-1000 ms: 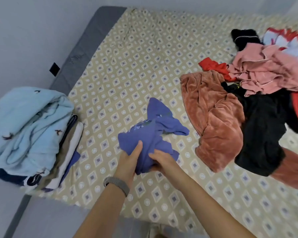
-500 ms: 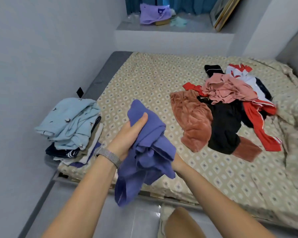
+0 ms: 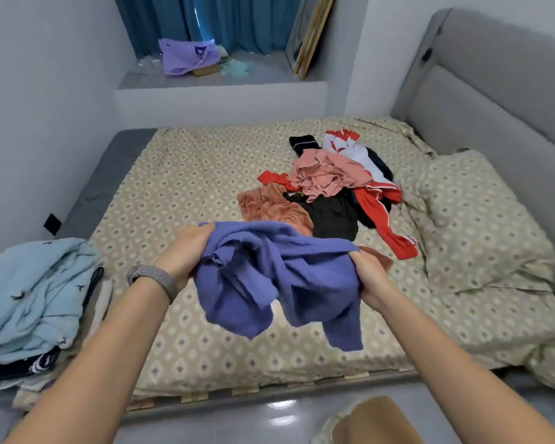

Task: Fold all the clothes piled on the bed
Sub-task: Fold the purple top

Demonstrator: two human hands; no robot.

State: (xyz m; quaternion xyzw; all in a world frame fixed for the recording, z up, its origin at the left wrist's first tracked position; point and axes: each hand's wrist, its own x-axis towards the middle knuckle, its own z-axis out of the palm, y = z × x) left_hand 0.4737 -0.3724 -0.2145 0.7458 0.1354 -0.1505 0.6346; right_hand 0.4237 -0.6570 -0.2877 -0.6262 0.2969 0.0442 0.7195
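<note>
Over the bed (image 3: 180, 187), both hands, left hand (image 3: 186, 254) and right hand (image 3: 370, 277), have fingers clamped on a crumpled blue top (image 3: 279, 277), unfolded yet. Folded stack (image 3: 36, 302) sits left; loose pile (image 3: 330, 193) looks like plenty left.

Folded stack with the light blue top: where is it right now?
Head view, far left: the folded stack sits on the near left corner of the bed, by the wall, left of the left hand that grips the blue garment.

White walls (image 3: 45, 91) — teal curtains (image 3: 225, 20)
</note>
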